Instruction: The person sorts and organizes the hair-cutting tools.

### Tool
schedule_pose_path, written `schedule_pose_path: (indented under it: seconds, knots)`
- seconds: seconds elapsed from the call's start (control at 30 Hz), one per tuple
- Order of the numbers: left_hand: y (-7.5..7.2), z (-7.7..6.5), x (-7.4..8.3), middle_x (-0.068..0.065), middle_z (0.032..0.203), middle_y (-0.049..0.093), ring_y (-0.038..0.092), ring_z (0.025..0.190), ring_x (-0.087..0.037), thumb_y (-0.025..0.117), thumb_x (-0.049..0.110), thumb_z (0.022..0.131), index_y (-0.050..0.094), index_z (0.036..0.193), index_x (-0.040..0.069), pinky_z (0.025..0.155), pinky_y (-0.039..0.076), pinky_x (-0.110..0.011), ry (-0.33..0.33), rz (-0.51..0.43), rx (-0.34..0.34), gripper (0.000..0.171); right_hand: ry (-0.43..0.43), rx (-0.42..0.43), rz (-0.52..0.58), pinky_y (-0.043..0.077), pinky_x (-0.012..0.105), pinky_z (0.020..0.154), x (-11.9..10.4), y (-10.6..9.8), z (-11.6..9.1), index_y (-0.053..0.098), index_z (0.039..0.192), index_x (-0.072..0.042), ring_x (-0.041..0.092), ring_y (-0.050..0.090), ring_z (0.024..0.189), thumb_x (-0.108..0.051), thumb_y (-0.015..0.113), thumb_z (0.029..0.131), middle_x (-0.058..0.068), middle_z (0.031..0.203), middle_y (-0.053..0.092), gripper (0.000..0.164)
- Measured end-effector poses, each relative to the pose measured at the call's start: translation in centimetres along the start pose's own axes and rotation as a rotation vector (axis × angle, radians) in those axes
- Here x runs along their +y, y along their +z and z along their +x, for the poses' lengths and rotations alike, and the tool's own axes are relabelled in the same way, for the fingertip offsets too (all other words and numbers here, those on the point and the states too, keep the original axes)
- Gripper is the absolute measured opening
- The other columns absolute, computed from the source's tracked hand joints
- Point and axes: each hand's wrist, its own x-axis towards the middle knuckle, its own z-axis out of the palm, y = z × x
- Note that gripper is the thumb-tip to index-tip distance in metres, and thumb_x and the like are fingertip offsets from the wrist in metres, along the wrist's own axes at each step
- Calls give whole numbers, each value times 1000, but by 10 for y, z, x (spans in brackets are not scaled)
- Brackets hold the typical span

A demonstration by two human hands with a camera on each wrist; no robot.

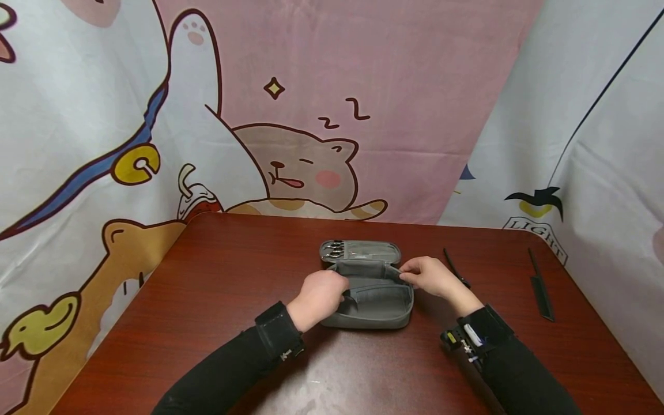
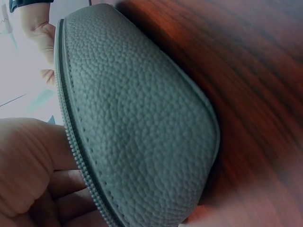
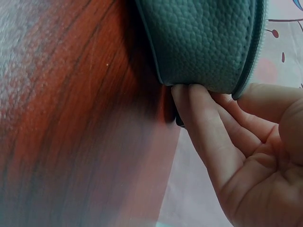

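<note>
A grey zip case [image 1: 370, 320] with a pebbled leather-like surface stands unzipped on the table, its lid [image 1: 372, 252] folded back. Metal tools with ring handles [image 1: 334, 249] sit under a clear pocket at the lid's left. My left hand [image 1: 320, 295] grips the case's left side, fingers curled at the inner side of the zipped rim, as the left wrist view shows. At the far right corner, near the hinge, my right hand [image 1: 432, 278] pinches the edge; in the right wrist view its fingertips [image 3: 196, 92] press the outer wall and the thumb lies by the zip.
The case stands on a red-brown wooden table [image 1: 249, 253]. Right of it lies a thin black tool [image 1: 455, 268], partly behind my right wrist. A black comb-like piece with a long thin handle [image 1: 542, 294] lies near the right edge. A printed cloth [image 1: 415, 86] hangs behind.
</note>
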Motion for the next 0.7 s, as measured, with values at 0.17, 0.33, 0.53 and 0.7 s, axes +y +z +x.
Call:
schedule_pose_path:
  seconds: [0.17,0.33,0.53,0.7]
  knots:
    - [0,1,2,3,75,67,65,73,-16,82,19,81,74,80,20,54,50,-30,-10,18,-21,8,17,-6,9,56,37,66,-1,1,0,72,107,1,17,67,72,-12,65,96,8,93,70,18]
    - [-2,2,5,2,73,66,64,70,-16,78,11,84,72,76,20,49,47,-30,-22,30,-29,13,16,-2,3,56,36,64,-3,1,-1,72,108,1,16,66,71,-12,65,96,8,94,70,18]
    - [-2,4,7,0,75,67,64,69,-16,75,8,86,73,77,19,48,46,-30,-45,18,-63,14,23,-2,1,56,36,64,-1,2,1,72,107,1,16,67,71,-11,65,96,9,94,71,17]
    - [0,4,8,0,74,66,63,67,-16,70,4,88,71,73,19,48,46,-30,-44,36,-56,21,23,0,-7,57,35,64,-1,2,1,72,106,0,16,67,71,-11,65,96,8,93,70,16]
